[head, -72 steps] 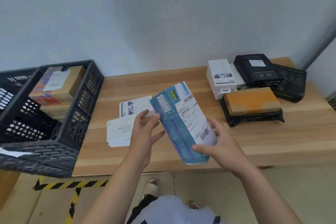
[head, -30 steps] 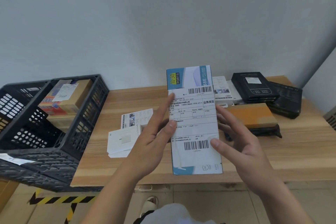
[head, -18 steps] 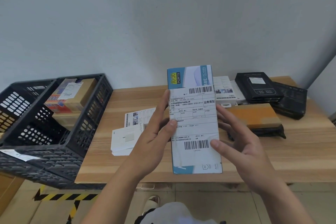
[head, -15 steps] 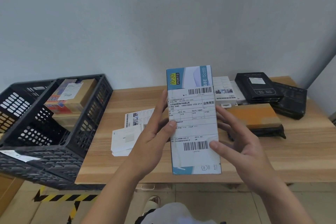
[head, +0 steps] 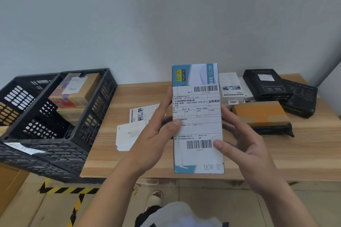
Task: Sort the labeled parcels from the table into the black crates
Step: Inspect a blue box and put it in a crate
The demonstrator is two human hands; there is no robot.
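Though blue-edged, white-labelled upright parcel (head: pixel 198 125)

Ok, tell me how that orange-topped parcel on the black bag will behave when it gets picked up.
The orange-topped parcel looks like a flat, straight-edged box, so probably stiff, not floppy. It lies broad side down and seems unlikely to roll or tip. The black bag beneath looks like soft, wrinkled plastic, perhaps slippery, and may sag if lifted along.

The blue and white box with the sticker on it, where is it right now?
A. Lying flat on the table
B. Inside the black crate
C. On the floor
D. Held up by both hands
D: the blue and white box is upright above the table edge, gripped by the left hand and the right hand.
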